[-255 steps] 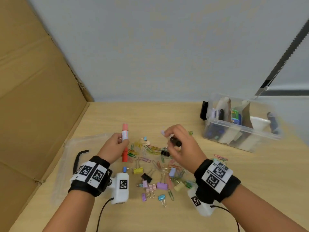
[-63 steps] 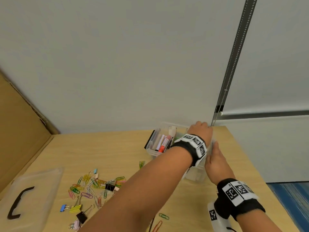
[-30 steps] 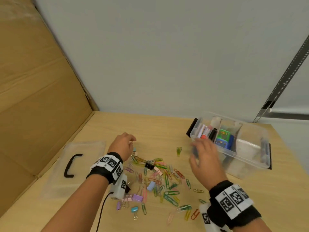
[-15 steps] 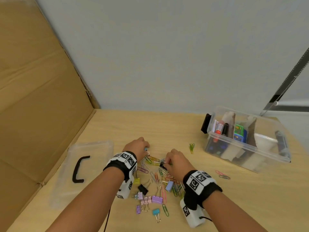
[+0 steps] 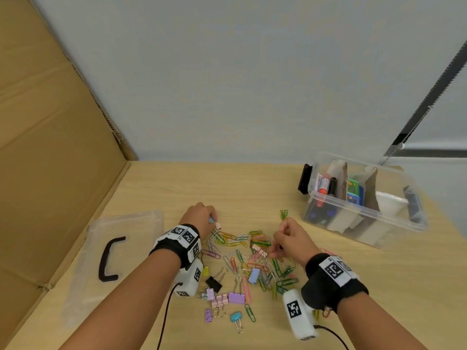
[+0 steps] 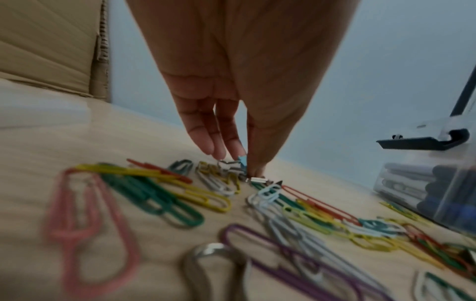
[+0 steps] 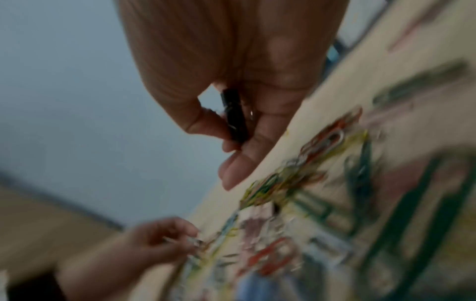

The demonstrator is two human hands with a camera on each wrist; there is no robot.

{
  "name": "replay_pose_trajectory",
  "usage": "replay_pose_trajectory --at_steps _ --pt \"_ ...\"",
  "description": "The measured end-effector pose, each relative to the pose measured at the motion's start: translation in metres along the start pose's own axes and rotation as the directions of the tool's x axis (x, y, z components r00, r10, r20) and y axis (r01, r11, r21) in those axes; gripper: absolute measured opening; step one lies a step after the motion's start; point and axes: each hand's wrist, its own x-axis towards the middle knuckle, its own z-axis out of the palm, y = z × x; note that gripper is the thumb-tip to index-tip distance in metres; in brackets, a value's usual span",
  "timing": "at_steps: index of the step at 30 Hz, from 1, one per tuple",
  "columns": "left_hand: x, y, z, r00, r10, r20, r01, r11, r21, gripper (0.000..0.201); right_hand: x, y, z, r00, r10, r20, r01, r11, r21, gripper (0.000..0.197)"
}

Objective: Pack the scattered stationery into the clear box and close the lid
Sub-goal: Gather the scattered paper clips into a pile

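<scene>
Clips: paper clips (image 5: 252,251) and binder clips lie heaped between my wrists; loose, so I pick by pinches
Left hand (image 5: 199,218): fingertips pinch a small blue clip (image 6: 241,159)
Right hand (image 5: 290,242): clutches a black binder clip (image 7: 234,118)
Clear box (image 5: 364,213): open, off right; lid (image 5: 83,289) lies left

I take this for an office or lab bench — pale wooden desk (image 5: 252,183), plain grey-white wall (image 5: 252,84), brown cardboard screen (image 5: 50,147).

We see a pale, smooth wood-grain worktop (image 5: 177,188) under glossy coated paper clips (image 5: 252,238). The box (image 5: 366,218) and lid (image 5: 126,223) look like clear plastic. Matt brown cardboard (image 5: 50,147) stands beside them.
</scene>
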Motion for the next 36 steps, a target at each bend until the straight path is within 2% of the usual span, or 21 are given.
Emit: replay_pose_trajectory --at_steps 1,2,4,7,9,10,13,17,19,21,24,30,36 --pt "-0.001 0.000 -0.001 1.000 -0.004 -0.008 0.004 0.999 -0.042 0.012 0.000 0.002 -0.002 0.998 -0.053 0.018 0.055 0.976 -0.212 0.013" --pt "-0.002 0.000 -0.002 1.000 -0.015 -0.027 0.012 0.995 -0.100 0.013 -0.001 0.002 -0.005 0.990 -0.121 0.072 0.140 0.894 -0.425 0.014" --pt "-0.006 0.002 -0.007 0.995 -0.056 -0.078 0.037 0.972 -0.234 0.013 -0.002 0.004 -0.005 0.949 -0.192 0.250 0.314 0.651 -0.691 0.022" --pt "-0.008 0.004 -0.012 0.994 -0.089 -0.067 0.059 0.932 -0.357 0.009 0.000 0.003 0.002 0.903 -0.181 0.389 0.429 0.409 -0.805 0.029" --pt "-0.009 0.006 -0.011 0.997 -0.066 -0.034 0.050 0.939 -0.341 0.008 0.003 0.003 0.006 0.894 -0.172 0.413 0.447 0.305 -0.841 0.026" --pt "-0.009 0.006 -0.010 0.998 -0.056 -0.021 0.046 0.949 -0.312 0.012 0.004 0.003 0.009 0.895 -0.166 0.413 0.445 0.282 -0.850 0.023" --pt "-0.009 0.008 -0.004 0.999 -0.048 0.027 0.053 0.972 -0.230 0.020 0.007 0.004 0.012 0.909 -0.148 0.390 0.417 0.295 -0.860 0.017" --pt "-0.005 0.011 0.006 0.990 -0.049 0.129 0.063 0.992 -0.113 0.028 0.008 0.008 0.012 0.932 -0.127 0.340 0.362 0.401 -0.842 0.019" --pt "-0.004 0.013 0.009 0.989 -0.033 0.142 0.045 0.996 -0.080 0.032 0.008 0.011 0.013 0.941 -0.121 0.317 0.337 0.441 -0.832 0.024" --pt "-0.003 0.014 0.011 0.993 -0.019 0.119 0.028 0.997 -0.073 0.027 0.007 0.014 0.012 0.948 -0.122 0.292 0.315 0.469 -0.825 0.026" --pt "-0.003 0.014 0.011 0.995 -0.017 0.094 0.023 0.998 -0.066 0.019 0.004 0.017 0.010 0.951 -0.136 0.279 0.310 0.454 -0.836 0.027" --pt "-0.007 0.011 0.007 0.995 -0.041 0.095 0.047 0.997 -0.066 0.021 0.001 0.020 0.005 0.942 -0.160 0.296 0.336 0.411 -0.847 0.024" --pt "-0.016 0.011 0.001 0.998 -0.044 0.033 0.048 0.988 -0.144 0.018 -0.003 0.015 -0.002 0.938 -0.166 0.305 0.347 0.454 -0.820 0.006"
